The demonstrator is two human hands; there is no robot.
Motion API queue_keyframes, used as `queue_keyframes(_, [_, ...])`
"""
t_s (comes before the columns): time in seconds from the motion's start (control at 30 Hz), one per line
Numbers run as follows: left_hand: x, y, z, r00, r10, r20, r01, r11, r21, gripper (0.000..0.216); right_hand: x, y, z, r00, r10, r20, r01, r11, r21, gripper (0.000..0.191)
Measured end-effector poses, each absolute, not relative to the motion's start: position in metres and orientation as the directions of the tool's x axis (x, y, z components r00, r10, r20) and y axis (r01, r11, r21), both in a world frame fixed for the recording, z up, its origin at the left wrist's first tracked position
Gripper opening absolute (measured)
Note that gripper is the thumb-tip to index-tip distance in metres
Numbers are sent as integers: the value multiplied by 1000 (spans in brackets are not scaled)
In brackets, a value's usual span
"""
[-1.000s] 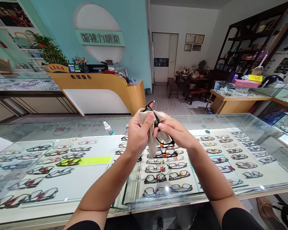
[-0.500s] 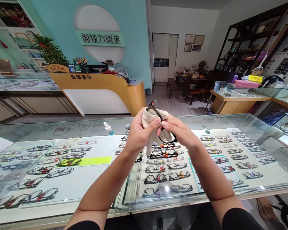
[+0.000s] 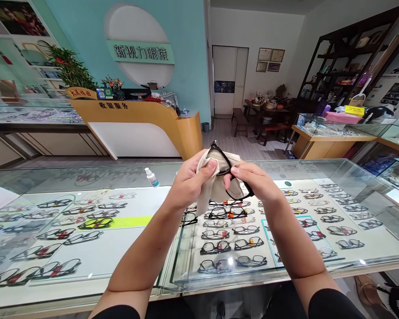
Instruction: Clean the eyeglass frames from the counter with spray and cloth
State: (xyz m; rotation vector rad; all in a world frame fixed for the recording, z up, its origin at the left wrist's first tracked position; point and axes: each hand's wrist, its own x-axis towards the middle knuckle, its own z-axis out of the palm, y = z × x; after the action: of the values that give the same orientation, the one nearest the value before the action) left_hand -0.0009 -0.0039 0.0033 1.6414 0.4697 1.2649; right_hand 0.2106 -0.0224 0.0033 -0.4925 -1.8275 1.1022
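Cream-coloured cloth [image 3: 204,197] hung in loose folds about the upper end of a pair of black-rimmed eyeglasses [image 3: 228,164], which was held tilted in the air between both hands, above a long glass-topped display counter [image 3: 119,259]. The left hand [image 3: 191,179] was partly closed: its thumb lay bent over the cloth at the front, beside the upper lens, while its fingers were tucked behind, mostly hidden. How hard they pressed could not be told. The right hand [image 3: 257,181] was closed in a pinch, thumb and forefinger on the frame near the bridge, with the lower rim reaching back towards the palm.

Compared with half a second earlier, the eyeglasses and the cloth had shifted slightly to the right. The left thumb had drawn away from the right one, opening a gap between them, and more of the upper lens showed, backed by cloth. This suggested that the left hand was working the cloth over that lens while the right steadied the frame. No cloth covered the front of the lower lens.

A small white plastic bottle with a blue label [image 3: 152,177] stood untouched on the glass, left of the hands. Rows of spectacle frames [image 3: 214,247] lay beneath.
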Motion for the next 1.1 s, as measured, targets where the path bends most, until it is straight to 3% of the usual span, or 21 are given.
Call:
queue_keyframes(0.23, [10,-3,-2,225,864,450,-262,-391,882,57,206,-25,4,-520,695,497,33,597,-801,53])
queue_keyframes(0.37, [12,-4,-3,190,879,438,-234,-393,889,56,205,-24,3,-528,693,491,50,602,-797,54])
queue_keyframes(0.6, [12,-6,3,356,814,458,-309,-360,880,41,203,-21,-1,-448,724,525,-21,579,-815,54])
queue_keyframes(0.8, [12,-6,4,355,806,473,-296,-383,875,40,200,-21,-3,-424,754,502,-47,536,-843,54])
queue_keyframes(1.1, [12,3,1,49,858,512,-345,-466,815,48,193,-28,-2,-275,765,582,-64,590,-805,50])
